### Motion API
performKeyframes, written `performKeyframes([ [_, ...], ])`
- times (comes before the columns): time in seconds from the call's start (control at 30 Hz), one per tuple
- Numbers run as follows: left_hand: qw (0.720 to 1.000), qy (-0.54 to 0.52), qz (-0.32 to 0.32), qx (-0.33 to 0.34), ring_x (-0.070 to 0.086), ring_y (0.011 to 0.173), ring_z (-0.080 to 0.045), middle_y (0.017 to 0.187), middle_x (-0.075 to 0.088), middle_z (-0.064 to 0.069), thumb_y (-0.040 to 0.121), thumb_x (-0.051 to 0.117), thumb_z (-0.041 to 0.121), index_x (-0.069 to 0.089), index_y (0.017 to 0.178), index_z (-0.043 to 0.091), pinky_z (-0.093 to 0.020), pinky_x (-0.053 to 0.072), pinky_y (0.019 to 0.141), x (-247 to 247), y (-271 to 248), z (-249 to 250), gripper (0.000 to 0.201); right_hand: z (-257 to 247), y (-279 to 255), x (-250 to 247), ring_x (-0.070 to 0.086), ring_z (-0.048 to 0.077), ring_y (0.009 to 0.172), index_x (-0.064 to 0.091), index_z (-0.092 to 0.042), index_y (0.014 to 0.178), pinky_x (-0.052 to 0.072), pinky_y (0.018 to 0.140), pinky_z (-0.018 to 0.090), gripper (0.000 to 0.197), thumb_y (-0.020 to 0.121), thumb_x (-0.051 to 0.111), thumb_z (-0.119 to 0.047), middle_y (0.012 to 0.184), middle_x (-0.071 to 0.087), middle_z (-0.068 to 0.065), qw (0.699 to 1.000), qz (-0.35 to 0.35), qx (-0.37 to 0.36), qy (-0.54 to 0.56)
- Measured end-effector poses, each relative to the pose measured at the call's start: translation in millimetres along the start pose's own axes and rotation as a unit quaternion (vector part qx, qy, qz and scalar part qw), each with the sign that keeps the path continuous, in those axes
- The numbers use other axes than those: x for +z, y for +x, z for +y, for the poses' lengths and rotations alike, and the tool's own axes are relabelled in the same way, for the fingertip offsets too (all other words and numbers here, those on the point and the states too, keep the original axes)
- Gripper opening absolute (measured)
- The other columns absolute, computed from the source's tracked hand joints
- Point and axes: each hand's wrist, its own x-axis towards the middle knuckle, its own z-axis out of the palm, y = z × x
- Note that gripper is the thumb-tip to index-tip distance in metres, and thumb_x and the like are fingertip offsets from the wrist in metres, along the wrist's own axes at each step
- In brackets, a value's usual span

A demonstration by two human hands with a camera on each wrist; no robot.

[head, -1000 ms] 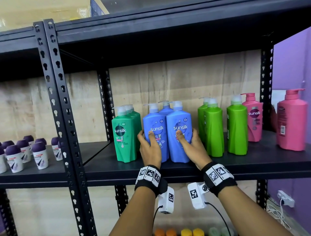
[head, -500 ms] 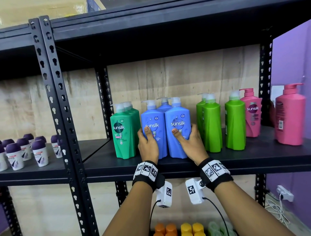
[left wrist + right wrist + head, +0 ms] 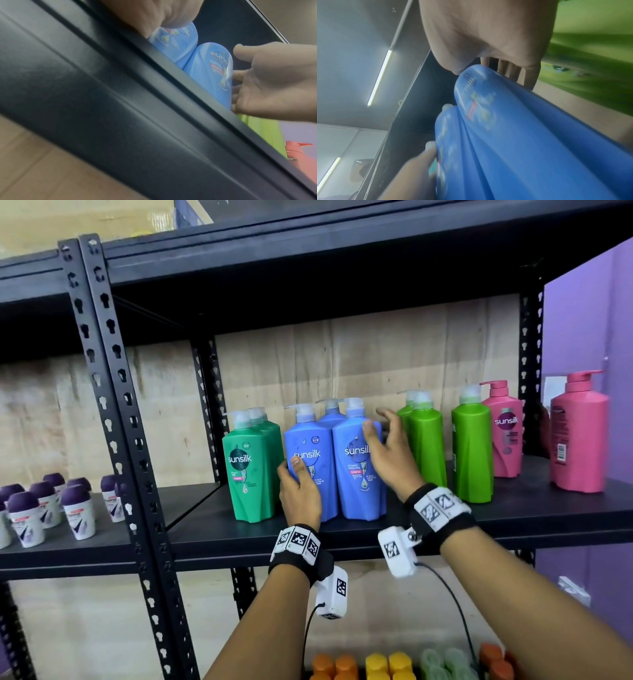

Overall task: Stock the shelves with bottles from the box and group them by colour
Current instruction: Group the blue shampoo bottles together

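Note:
Three blue shampoo bottles stand together mid-shelf: a left front one (image 3: 308,470), a right front one (image 3: 358,474) and one behind (image 3: 330,414). My left hand (image 3: 299,494) grips the left front blue bottle (image 3: 175,44) low down, thumb across its label. My right hand (image 3: 387,450) is open beside the right front blue bottle (image 3: 211,75), fingers spread and thumb near the bottle's shoulder. The left wrist view shows the right hand (image 3: 274,83) with straight fingers along that bottle's side. Teal-green bottles (image 3: 251,463) stand left of the blue group, lime-green bottles (image 3: 426,446) right of it.
Pink pump bottles (image 3: 579,436) stand at the shelf's right end by a purple wall. Purple-capped roll-on bottles (image 3: 51,508) fill the neighbouring shelf, past a perforated black upright (image 3: 113,405). Orange, yellow and green caps (image 3: 376,662) show on the level below. The black shelf edge (image 3: 342,539) runs across.
My right hand has let go of the right blue bottle's lower part, risen and opened beside it. The left hand still holds the left blue bottle.

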Motion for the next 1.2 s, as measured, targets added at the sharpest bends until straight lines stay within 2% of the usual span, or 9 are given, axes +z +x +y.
performKeyframes([
  [0.13, 1.000, 0.002, -0.001, 0.003, 0.061, 0.108, -0.024, 0.121, 0.066, -0.003, 0.105, 0.034, 0.055, 0.053, 0.128, 0.021, -0.030, 0.040, 0.087, 0, 1, -2, 0.045, -31, 52, -3, 0.060, 0.017, 0.115, 0.055, -0.018, 0.129, 0.044, 0.095, 0.028, 0.035, 0.104, 0.048, -0.042, 0.121, 0.063, 0.000, 0.997, -0.065, -0.001, -0.032],
  [0.27, 1.000, 0.000, -0.006, 0.000, 0.060, 0.111, -0.024, 0.124, 0.065, -0.003, 0.105, 0.031, 0.056, 0.050, 0.131, 0.022, -0.032, 0.042, 0.089, 1, 2, -4, 0.047, -35, 76, 0, 0.059, 0.019, 0.124, 0.064, -0.011, 0.124, 0.041, 0.111, 0.034, 0.034, 0.106, 0.048, -0.035, 0.128, 0.067, 0.004, 0.986, -0.161, 0.013, -0.050],
  [0.43, 1.000, 0.000, -0.007, 0.004, 0.060, 0.112, -0.024, 0.126, 0.065, -0.004, 0.105, 0.031, 0.056, 0.050, 0.132, 0.021, -0.033, 0.044, 0.090, 1, 3, -4, 0.048, -27, 74, 5, 0.061, 0.024, 0.120, 0.062, -0.010, 0.123, 0.043, 0.110, 0.043, 0.035, 0.108, 0.042, -0.034, 0.124, 0.068, 0.007, 0.987, -0.151, -0.009, -0.044],
  [0.57, 1.000, 0.002, -0.003, 0.008, 0.061, 0.115, -0.027, 0.127, 0.065, -0.006, 0.105, 0.031, 0.056, 0.050, 0.133, 0.020, -0.040, 0.048, 0.099, 1, 2, -4, 0.049, -28, 72, 5, 0.062, 0.025, 0.119, 0.063, -0.013, 0.120, 0.044, 0.111, 0.041, 0.031, 0.109, 0.040, -0.032, 0.120, 0.068, 0.009, 0.985, -0.162, 0.029, 0.046],
  [0.67, 1.000, 0.001, 0.003, 0.014, 0.062, 0.113, -0.029, 0.125, 0.066, -0.008, 0.105, 0.033, 0.053, 0.052, 0.130, 0.018, -0.036, 0.047, 0.095, 2, 3, -4, 0.046, -30, 67, 3, 0.064, 0.015, 0.093, 0.063, -0.015, 0.114, 0.051, 0.090, 0.028, 0.028, 0.110, 0.039, -0.029, 0.098, 0.069, 0.003, 0.979, -0.171, 0.039, 0.101],
  [0.73, 1.000, -0.001, 0.002, 0.013, 0.062, 0.112, -0.029, 0.124, 0.067, -0.008, 0.105, 0.034, 0.052, 0.053, 0.129, 0.018, -0.033, 0.046, 0.092, 2, 2, -4, 0.046, -30, 65, 3, 0.063, 0.012, 0.090, 0.063, -0.014, 0.115, 0.051, 0.085, 0.025, 0.029, 0.110, 0.038, -0.029, 0.096, 0.069, 0.002, 0.978, -0.168, 0.038, 0.115],
  [0.87, 1.000, 0.001, 0.004, 0.016, 0.062, 0.110, -0.028, 0.122, 0.067, -0.007, 0.105, 0.034, 0.052, 0.053, 0.127, 0.019, -0.031, 0.044, 0.088, 2, 3, -4, 0.045, -26, 66, 4, 0.063, 0.019, 0.100, 0.065, -0.021, 0.111, 0.048, 0.102, 0.043, 0.031, 0.110, 0.037, -0.034, 0.106, 0.070, 0.008, 0.984, -0.159, 0.019, 0.083],
  [0.97, 1.000, 0.003, 0.004, 0.016, 0.062, 0.111, -0.029, 0.122, 0.067, -0.008, 0.105, 0.034, 0.053, 0.053, 0.128, 0.018, -0.033, 0.046, 0.091, 1, 2, -4, 0.046, -25, 66, 4, 0.064, 0.025, 0.106, 0.065, -0.029, 0.106, 0.045, 0.107, 0.051, 0.031, 0.109, 0.037, -0.039, 0.107, 0.070, 0.007, 0.986, -0.156, 0.012, 0.061],
  [1.2, 1.000, 0.000, 0.008, 0.019, 0.062, 0.111, -0.029, 0.121, 0.067, -0.008, 0.105, 0.035, 0.052, 0.054, 0.128, 0.018, -0.037, 0.048, 0.095, 2, 3, -5, 0.045, -24, 67, 5, 0.064, 0.020, 0.101, 0.065, -0.025, 0.109, 0.046, 0.106, 0.052, 0.031, 0.108, 0.038, -0.040, 0.102, 0.070, 0.002, 0.988, -0.150, -0.004, 0.033],
])
